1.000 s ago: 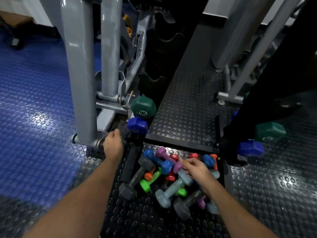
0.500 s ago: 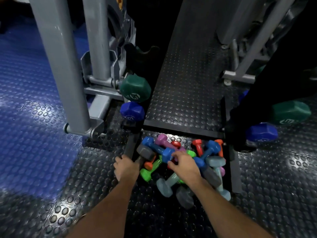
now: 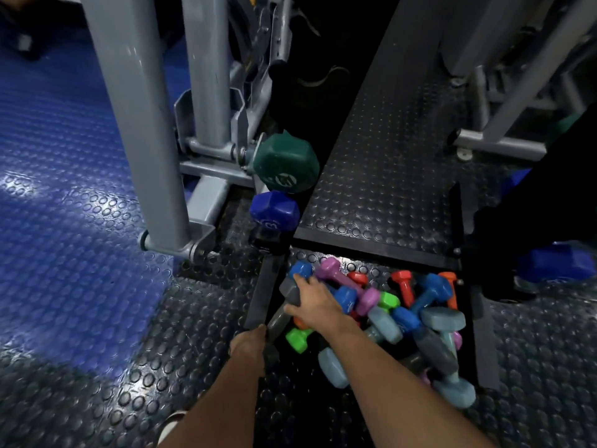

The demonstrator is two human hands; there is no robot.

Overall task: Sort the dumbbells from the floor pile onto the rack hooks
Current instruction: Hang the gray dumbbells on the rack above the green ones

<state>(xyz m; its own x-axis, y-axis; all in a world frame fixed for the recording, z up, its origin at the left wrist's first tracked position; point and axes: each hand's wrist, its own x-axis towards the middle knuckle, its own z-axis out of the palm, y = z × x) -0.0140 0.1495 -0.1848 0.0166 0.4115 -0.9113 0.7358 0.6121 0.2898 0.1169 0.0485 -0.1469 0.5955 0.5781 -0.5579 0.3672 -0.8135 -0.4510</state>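
Studded black rubber floor [image 3: 200,321], grey steel rack [image 3: 206,101] behind the pile. Multicoloured vinyl dumbbell pile [image 3: 397,315] largely unsorted. Left hand [image 3: 248,345] and right hand [image 3: 311,302] both grip one dark grey dumbbell [image 3: 284,310] at the pile's left edge. Early stage, I judge.

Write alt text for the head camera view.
Both hands grasp a dark grey dumbbell at the left edge of a colourful floor pile: left hand at its near end, right hand over its far end. Green dumbbell and blue dumbbell sit behind.
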